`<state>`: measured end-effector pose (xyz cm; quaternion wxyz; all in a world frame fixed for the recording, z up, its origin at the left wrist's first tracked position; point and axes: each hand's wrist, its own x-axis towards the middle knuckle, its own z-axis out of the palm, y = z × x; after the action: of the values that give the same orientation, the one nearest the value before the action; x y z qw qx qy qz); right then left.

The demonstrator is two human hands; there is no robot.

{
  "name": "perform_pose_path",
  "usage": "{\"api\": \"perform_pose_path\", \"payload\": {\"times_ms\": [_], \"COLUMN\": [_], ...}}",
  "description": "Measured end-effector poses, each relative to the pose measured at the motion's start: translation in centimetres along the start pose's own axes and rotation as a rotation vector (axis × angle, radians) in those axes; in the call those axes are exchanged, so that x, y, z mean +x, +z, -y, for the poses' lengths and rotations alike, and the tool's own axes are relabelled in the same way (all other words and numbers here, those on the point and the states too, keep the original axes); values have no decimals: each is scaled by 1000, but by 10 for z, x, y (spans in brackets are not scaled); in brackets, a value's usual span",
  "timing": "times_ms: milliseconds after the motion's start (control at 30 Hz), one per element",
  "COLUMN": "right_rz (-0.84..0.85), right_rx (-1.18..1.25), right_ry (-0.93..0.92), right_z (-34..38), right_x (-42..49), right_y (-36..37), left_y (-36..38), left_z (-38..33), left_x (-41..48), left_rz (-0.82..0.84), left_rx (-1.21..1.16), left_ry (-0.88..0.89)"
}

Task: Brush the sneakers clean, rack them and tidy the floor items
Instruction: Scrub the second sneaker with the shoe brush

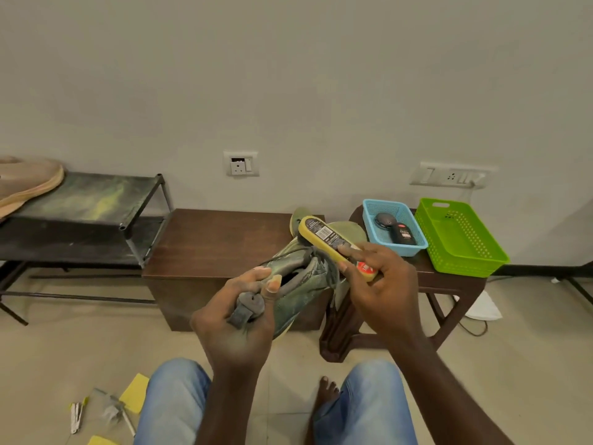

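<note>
My left hand (239, 319) grips the heel of a dusty green sneaker (301, 281), thumb on the collar, toe pointing away from me. My right hand (382, 284) holds a yellow shoe brush (327, 239) by its near end, bristles down on the sneaker's laces and tongue. A second green sneaker (349, 231) lies behind it on the brown bench, mostly hidden. A tan shoe (27, 183) sits on the top shelf of the black shoe rack (96, 200) at the left.
A brown bench (218, 242) and a brown stool (455, 284) stand by the wall. On the stool are a blue basket (372, 208) with polish items and a green basket (462, 239). Yellow sponges (136, 393), a metal tool (76, 417) and a plastic wrapper (110, 407) lie on the floor by my left knee.
</note>
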<state>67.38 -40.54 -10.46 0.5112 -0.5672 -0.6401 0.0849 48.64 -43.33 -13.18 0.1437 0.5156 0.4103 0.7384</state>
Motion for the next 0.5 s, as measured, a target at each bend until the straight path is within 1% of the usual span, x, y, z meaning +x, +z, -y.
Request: {"api": "perform_pose_path", "payload": {"times_ms": [67,100,200,267,300,333,400,433,467,500], "right_rz": [-59,-77,-110,-139,-119,-58,135,197,205,158], "right_rx": [-153,-209,-230,-241,-226,-189,-82,-49,-37,-56], "right_ry": [9,50,182,180,176,169,143,134,142,167], "right_z": [-15,-25,-47,-44,-37,-30,-24,-26,-29,-35], "right_x": [16,26,54,57,55,51,42,40,42,48], "right_y": [-1,-2,-8,-7,-4,0,8,9,7,4], "left_y": [1,2,2,4,5,6,5,3,2,2], "left_z": [-4,-5,-5,-4,-3,-2,0,0,0,-1], "left_x": [1,1,1,-1,-1,-2,-2,-1,0,1], "left_rz": [-1,-1,47,56,61,71,77,69,61,57], "left_rx": [-31,-40,-32,-46,-55,-60,-50,-42,-39,-42], "left_ry": [-14,-19,1,-3,-5,-7,-14,-19,-30,-42]}}
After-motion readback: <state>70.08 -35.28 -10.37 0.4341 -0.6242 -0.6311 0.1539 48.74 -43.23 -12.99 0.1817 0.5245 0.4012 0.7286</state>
